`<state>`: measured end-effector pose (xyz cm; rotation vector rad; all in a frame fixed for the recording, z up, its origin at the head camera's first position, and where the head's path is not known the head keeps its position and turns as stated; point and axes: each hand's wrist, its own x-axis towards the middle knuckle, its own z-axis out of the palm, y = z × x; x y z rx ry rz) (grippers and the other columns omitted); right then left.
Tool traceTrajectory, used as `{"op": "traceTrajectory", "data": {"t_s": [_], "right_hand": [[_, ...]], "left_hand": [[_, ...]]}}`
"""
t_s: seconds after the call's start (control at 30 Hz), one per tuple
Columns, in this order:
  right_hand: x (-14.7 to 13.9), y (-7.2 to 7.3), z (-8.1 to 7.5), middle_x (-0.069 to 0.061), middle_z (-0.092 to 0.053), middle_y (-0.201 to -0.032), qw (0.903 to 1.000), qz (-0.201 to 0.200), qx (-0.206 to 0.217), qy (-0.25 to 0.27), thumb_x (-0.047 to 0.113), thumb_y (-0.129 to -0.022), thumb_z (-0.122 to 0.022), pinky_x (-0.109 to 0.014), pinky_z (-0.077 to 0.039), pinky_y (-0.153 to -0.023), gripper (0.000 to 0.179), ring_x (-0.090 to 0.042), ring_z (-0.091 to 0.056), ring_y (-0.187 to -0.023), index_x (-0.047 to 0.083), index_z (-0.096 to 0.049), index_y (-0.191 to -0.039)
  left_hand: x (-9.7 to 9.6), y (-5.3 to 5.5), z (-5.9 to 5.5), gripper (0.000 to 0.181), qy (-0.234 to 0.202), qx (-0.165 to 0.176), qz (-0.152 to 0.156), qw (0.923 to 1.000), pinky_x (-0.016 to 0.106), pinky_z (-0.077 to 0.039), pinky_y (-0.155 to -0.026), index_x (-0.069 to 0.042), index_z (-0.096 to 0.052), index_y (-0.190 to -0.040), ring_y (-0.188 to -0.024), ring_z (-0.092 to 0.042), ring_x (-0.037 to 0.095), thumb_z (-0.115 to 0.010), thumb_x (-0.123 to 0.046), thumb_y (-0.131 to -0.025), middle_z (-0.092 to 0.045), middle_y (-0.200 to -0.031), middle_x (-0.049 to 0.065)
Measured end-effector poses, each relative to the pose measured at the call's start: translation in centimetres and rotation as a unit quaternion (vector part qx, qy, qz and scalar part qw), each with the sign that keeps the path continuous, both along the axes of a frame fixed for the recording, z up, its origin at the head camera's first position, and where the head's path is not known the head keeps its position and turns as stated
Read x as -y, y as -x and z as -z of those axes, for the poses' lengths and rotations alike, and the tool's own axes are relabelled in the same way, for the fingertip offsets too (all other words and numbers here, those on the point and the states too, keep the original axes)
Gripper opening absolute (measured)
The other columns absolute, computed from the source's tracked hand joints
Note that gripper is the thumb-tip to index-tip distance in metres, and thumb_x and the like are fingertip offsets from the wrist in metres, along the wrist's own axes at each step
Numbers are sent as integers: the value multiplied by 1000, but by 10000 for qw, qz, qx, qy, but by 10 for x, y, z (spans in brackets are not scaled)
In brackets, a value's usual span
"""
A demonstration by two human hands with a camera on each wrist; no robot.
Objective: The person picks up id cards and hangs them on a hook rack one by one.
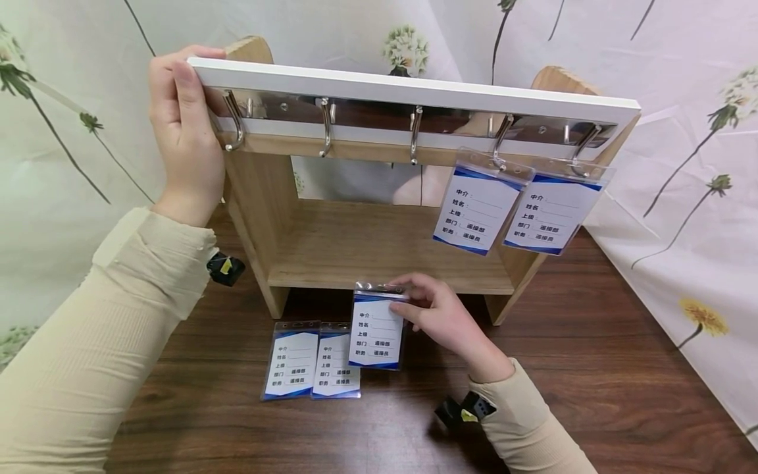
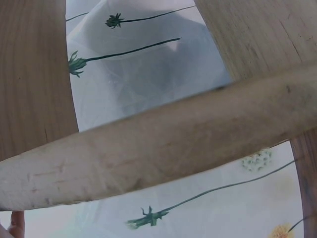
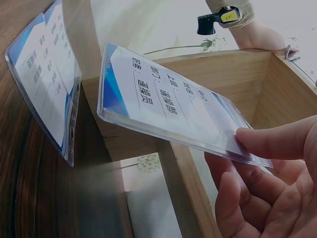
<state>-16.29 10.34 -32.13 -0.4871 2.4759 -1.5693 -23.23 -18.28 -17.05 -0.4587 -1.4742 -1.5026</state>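
Observation:
My right hand [image 1: 441,313] pinches a clear-sleeved name badge [image 1: 378,332] by its upper right edge, thumb in front and fingers behind. In the right wrist view, the badge [image 3: 168,101] slants above the floor. My left hand [image 1: 186,125] grips the left end of the wooden hook rack [image 1: 414,85], its thumb on the front of the white board. Two badges [image 1: 476,210] hang from the rack's two rightmost hooks; the other hooks [image 1: 325,128] carry nothing. Two further badges [image 1: 292,362] lie side by side on the floor, the right one partly covered by the held badge.
The rack's lower shelf [image 1: 385,237] spans between two wooden side panels. Dark wood-grain flooring [image 1: 379,434] surrounds it. Behind and beside hangs a white cloth [image 1: 681,52] printed with dandelions. Each wrist bears a small black camera [image 1: 456,411].

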Motion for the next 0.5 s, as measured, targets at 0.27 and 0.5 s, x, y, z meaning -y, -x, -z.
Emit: {"op": "traceTrajectory", "data": {"t_s": [0.27,0.5], "right_hand": [[1,2,-1,-10,-73,-95,10000,-7,64,-13,11,-91,-69,-34,-51,-58,28,-22,-57,-63,13,-67,-118],[-1,3,-2,-10,-72,-94,10000,48,48,-45,12,-91,-69,-30,-49,-57,29,-22,-56,-62,13,-67,-119]], "left_hand": [[-1,1,0,42,-18,-17,7,10000,20,-36,-82,-14,-62,-104,-84,-52,11,-22,1,-105,-65,-104,-4],[0,1,1,43,-38,-16,-51,10000,20,-38,-87,-15,-61,-104,-95,-55,13,-22,2,-105,-66,-108,-4]]}}
